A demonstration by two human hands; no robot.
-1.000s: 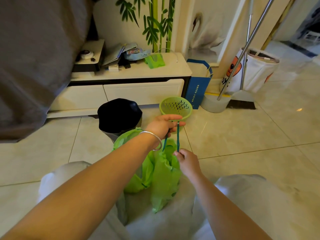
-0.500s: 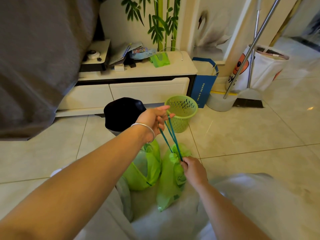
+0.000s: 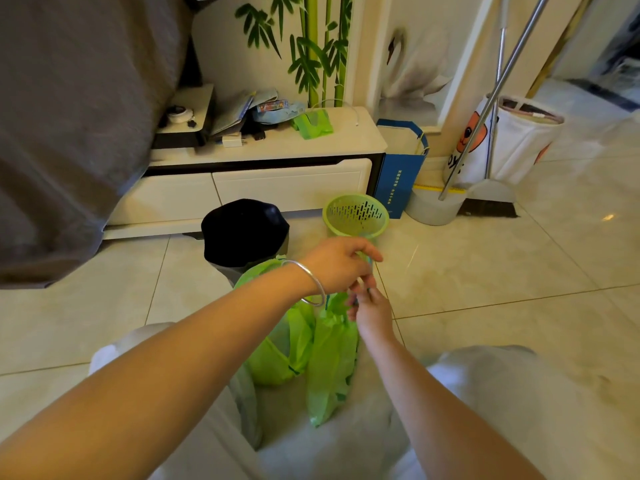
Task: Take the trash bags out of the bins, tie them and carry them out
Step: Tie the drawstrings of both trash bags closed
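Two green trash bags rest between my knees: a narrow one [image 3: 332, 362] in front and a fuller one [image 3: 277, 355] to its left. My left hand [image 3: 337, 263], with a silver bangle on the wrist, and my right hand [image 3: 370, 308] meet just above the narrow bag's gathered neck, both pinching its teal drawstring, which is mostly hidden by the fingers. A small green perforated bin [image 3: 355, 216] stands empty on the floor beyond my hands. A bin lined with a black bag [image 3: 244, 230] stands to its left.
A low white cabinet [image 3: 263, 174] with clutter on top runs along the wall behind the bins. A blue paper bag [image 3: 398, 168], white bucket [image 3: 433, 209], broom and dustpan [image 3: 491, 199] and a white fabric bag [image 3: 512, 140] stand at right. Grey fabric [image 3: 69, 116] hangs at left.
My left hand has come down from holding the drawstring stretched upward and now meets my right hand at the narrow bag's neck. The long taut string is no longer visible.
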